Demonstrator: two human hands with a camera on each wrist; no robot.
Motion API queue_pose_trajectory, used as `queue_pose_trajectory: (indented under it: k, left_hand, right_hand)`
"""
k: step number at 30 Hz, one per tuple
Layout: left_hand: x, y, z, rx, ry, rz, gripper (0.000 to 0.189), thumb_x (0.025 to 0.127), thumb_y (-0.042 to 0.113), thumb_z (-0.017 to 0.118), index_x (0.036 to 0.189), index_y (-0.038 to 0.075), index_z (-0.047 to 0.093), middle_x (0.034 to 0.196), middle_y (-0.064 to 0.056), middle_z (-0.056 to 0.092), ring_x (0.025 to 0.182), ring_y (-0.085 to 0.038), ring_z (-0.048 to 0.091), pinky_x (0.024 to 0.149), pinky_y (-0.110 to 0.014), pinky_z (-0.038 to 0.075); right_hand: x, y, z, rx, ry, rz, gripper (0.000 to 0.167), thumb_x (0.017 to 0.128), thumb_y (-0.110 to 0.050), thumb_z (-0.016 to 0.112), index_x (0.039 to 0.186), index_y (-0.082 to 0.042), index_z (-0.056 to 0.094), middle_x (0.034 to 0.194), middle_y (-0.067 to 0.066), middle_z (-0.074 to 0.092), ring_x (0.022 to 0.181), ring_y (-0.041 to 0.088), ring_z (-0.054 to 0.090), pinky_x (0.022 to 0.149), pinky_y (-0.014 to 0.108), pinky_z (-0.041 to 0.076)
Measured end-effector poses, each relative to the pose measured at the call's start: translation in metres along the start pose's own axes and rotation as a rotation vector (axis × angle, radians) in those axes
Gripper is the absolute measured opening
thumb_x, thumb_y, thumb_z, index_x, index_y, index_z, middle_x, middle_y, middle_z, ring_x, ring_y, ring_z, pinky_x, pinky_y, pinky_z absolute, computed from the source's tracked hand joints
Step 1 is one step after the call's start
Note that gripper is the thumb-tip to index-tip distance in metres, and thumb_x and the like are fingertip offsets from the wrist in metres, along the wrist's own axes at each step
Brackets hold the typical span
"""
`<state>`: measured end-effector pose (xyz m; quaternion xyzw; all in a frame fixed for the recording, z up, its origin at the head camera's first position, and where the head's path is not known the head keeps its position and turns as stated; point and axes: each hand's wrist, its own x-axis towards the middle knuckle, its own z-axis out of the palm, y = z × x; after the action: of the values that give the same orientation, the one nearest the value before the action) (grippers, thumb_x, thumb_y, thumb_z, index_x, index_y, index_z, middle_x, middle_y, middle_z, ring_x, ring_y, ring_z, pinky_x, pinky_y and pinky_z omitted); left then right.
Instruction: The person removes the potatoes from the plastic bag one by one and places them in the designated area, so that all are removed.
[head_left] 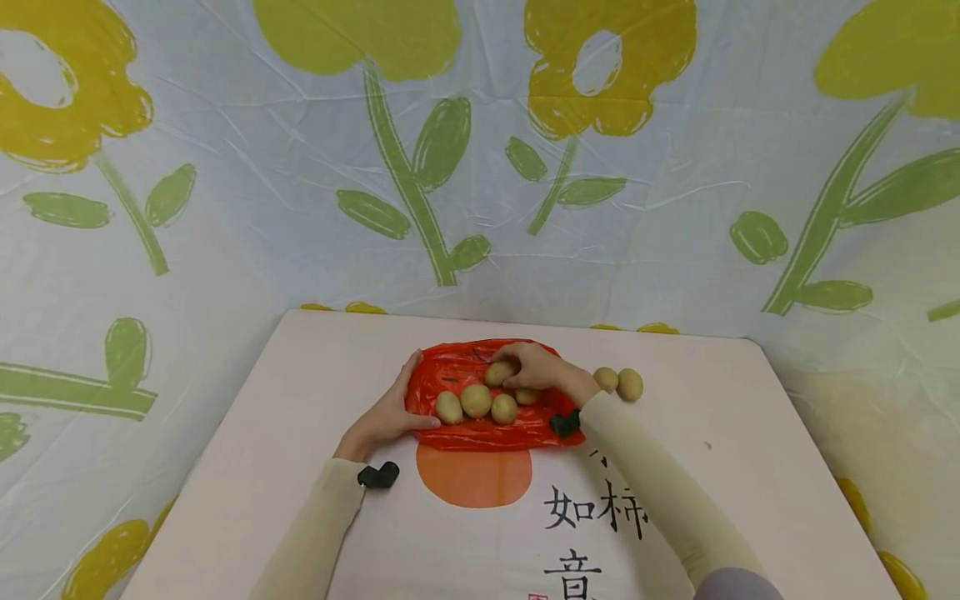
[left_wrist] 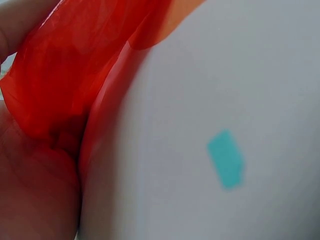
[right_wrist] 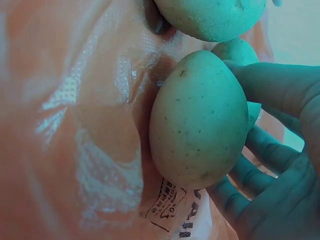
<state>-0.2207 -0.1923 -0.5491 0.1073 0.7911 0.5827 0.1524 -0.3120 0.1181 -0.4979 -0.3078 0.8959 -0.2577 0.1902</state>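
Observation:
A red plastic bag [head_left: 465,437] lies spread on the table, with several potatoes [head_left: 476,401] resting on it. My left hand [head_left: 384,417] grips the bag's left end, thumb along the near side and fingers at the far side. In the left wrist view, red plastic [left_wrist: 65,75] bunches between thumb and palm, and part of the fingers is hidden by it. My right hand [head_left: 536,367] reaches over the bag and holds one potato [right_wrist: 199,120] between thumb and fingers. Another potato [head_left: 527,396] lies partly hidden under that hand.
Two more potatoes, one round [head_left: 606,379] and one longer [head_left: 631,384], sit on the table right of the bag, behind the right forearm. The pale table cover [head_left: 480,542] carries an orange disc and black characters. A flower-printed sheet [head_left: 495,250] hangs behind the table.

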Motion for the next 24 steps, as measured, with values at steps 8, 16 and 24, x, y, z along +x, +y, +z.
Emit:
queue_pose_trajectory:
  k: [8,16,24]
  left_hand:
    - [0.0004,-0.0008,0.0006,0.005,0.000,-0.004,0.125,0.078,0.020,0.089,0.166,0.032,0.001,0.174,0.003,0.002,0.161,-0.031,0.002,0.127,-0.063,0.009]
    - [0.0018,-0.0016,-0.0004,0.011,-0.004,0.007,0.126,0.078,0.021,0.090,0.166,0.031,0.001,0.174,0.003,0.002,0.161,-0.030,0.002,0.127,-0.062,0.010]
    - [0.0022,-0.0039,0.0006,0.009,0.006,0.008,0.126,0.077,0.022,0.090,0.166,0.032,0.001,0.174,0.002,0.002,0.161,-0.031,0.002,0.127,-0.062,0.008]
  right_hand:
    - [0.0008,0.0003,0.0004,-0.020,0.004,-0.014,0.041,0.092,-0.018,0.077,0.132,-0.013,0.068,0.132,0.006,0.068,0.119,0.025,0.060,0.109,0.046,0.049]
    - [0.0012,0.0018,0.0007,0.008,0.009,0.002,0.039,0.094,-0.022,0.076,0.131,-0.014,0.068,0.129,0.004,0.069,0.116,0.022,0.060,0.107,0.044,0.050]
    - [-0.0083,-0.0035,-0.0055,0.108,0.086,-0.004,0.039,0.093,-0.023,0.077,0.128,-0.010,0.067,0.125,0.007,0.069,0.113,0.024,0.060,0.104,0.045,0.051]
